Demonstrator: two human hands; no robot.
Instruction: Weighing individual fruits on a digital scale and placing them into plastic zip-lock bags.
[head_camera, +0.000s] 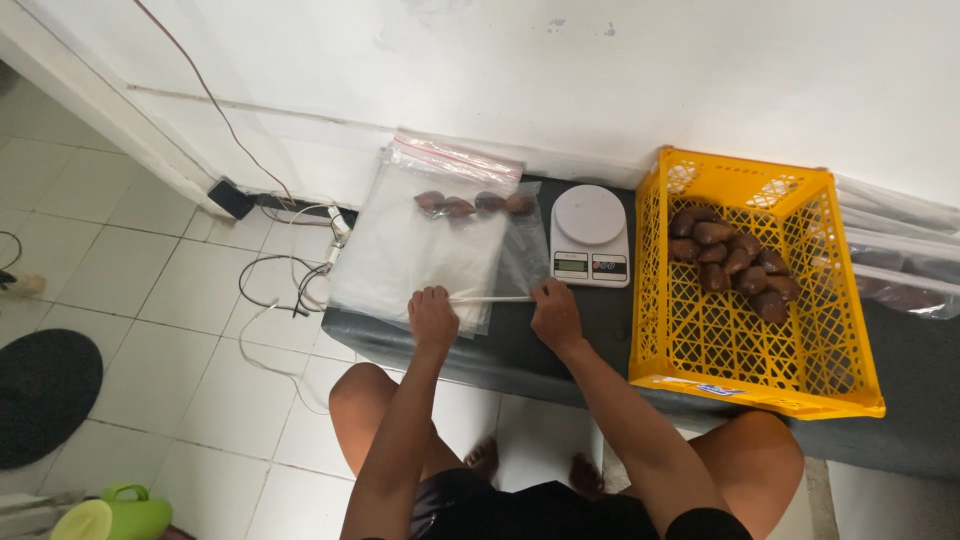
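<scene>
- On the dark desk (590, 330), left hand (432, 318) and right hand (555, 312) pinch the clear plastic zip bag (425, 245) at its near edge.
- Bag's long axis runs 6 to 12 o'clock; brown fruits (475, 204) sit at 12.

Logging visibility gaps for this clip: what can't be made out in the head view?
- Scale display: too small to read.
- Fingertips of left hand and right hand on the clear bag edge: curled under, so grip unclear.
- Brown pieces in the bag and in the yellow crate: too small to identify.
- Plastic bags at right: cut off by the frame edge.
</scene>
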